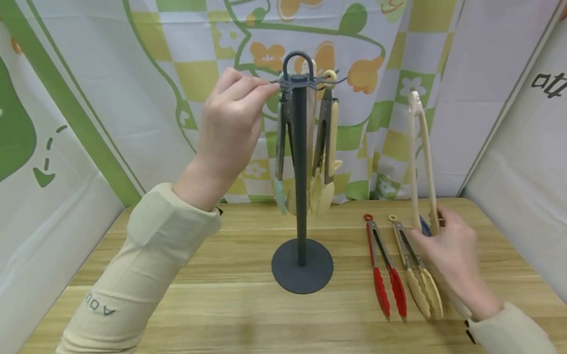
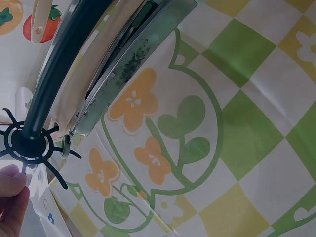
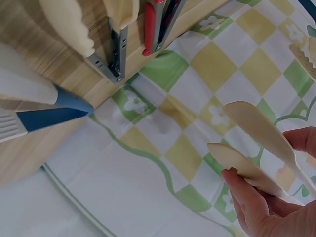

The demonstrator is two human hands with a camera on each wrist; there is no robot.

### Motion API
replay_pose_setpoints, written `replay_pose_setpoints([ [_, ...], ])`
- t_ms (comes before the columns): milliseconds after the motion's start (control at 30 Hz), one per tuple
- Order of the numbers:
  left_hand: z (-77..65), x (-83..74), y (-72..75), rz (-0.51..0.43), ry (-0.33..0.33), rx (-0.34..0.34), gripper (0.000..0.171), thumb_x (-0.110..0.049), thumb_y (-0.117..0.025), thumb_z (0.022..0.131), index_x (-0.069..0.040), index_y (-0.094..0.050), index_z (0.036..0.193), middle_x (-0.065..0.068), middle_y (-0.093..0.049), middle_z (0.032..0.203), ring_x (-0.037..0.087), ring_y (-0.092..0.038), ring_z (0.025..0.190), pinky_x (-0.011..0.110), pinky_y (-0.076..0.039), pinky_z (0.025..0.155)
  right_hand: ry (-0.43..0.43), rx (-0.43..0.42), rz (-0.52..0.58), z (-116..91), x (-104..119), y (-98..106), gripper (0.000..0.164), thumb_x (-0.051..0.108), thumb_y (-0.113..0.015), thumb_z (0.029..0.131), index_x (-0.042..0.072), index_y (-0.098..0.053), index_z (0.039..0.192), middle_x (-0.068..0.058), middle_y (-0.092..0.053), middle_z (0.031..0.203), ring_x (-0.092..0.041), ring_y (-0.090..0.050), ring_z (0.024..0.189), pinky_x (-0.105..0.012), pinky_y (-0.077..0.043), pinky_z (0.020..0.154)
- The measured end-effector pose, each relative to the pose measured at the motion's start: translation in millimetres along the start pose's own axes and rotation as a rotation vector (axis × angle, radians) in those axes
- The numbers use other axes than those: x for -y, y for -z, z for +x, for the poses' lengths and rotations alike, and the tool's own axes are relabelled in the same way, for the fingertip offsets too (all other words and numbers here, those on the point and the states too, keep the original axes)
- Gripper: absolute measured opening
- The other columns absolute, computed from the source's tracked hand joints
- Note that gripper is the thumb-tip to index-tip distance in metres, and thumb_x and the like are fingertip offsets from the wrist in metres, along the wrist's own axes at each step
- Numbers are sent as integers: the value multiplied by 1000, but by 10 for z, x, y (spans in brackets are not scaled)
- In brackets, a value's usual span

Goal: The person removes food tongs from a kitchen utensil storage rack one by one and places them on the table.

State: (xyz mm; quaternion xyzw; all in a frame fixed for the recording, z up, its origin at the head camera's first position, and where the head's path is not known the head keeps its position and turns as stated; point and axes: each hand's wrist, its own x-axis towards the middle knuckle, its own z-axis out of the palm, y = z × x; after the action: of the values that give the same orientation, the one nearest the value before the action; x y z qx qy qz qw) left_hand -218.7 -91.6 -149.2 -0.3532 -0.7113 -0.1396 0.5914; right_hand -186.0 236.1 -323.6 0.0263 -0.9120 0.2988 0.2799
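Observation:
My left hand (image 1: pixel 234 117) pinches a hook arm at the top of a dark grey hanging rack (image 1: pixel 302 200); the left wrist view shows thumb and fingertips on that hook. From the rack hang several tongs, among them pale green tongs (image 1: pixel 281 139) and cream-tipped tongs (image 1: pixel 331 142). My right hand (image 1: pixel 449 249) grips plain cream tongs (image 1: pixel 426 148) near their tips, right of the rack, with the hinged end pointing up. In the right wrist view, the two broad ends of the held tongs (image 3: pixel 261 128) stand apart between thumb and fingers.
On the wooden table (image 1: pixel 216 313), red-tipped tongs (image 1: pixel 382 259) and cream-tipped tongs (image 1: pixel 423 285) lie beside the rack. Blue and white tongs (image 3: pixel 54 111) lie near the table edge. A checkered cloth (image 1: pixel 175 35) hangs behind, with white walls at both sides.

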Motion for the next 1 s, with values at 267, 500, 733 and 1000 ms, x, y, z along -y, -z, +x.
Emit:
replay_pose_setpoints([
  [267,-7,-2,-5,2,0,1,26,11,-44,86,5,-69,89,15,-68,85,28,-53,74,30,-45,64,-26,8,-13,-2,-101,89,41,11,-71,73,-8,-55,106,-30,-60,89,-30,-58,58,-24,-45,37],
  [500,-11,12,-15,0,-10,-14,25,11,-45,87,6,-69,88,16,-67,84,29,-52,74,30,-45,64,-76,34,-60,-4,-232,173,50,17,-72,73,-10,-54,111,-32,-59,91,-36,-58,66,-31,-48,44],
  [733,-2,19,-3,13,-17,2,23,10,-45,87,7,-68,88,17,-67,85,30,-52,75,30,-45,66,-64,37,-88,-2,-352,227,51,21,-72,72,-9,-55,109,-30,-60,86,-28,-55,57,-28,-43,39],
  [1000,3,17,0,10,-7,11,23,9,-45,88,7,-68,89,17,-67,86,29,-53,75,30,-45,65,-4,-7,-109,-39,-500,291,42,18,-74,69,-8,-56,97,-27,-60,74,-16,-46,45,-25,-37,35],
])
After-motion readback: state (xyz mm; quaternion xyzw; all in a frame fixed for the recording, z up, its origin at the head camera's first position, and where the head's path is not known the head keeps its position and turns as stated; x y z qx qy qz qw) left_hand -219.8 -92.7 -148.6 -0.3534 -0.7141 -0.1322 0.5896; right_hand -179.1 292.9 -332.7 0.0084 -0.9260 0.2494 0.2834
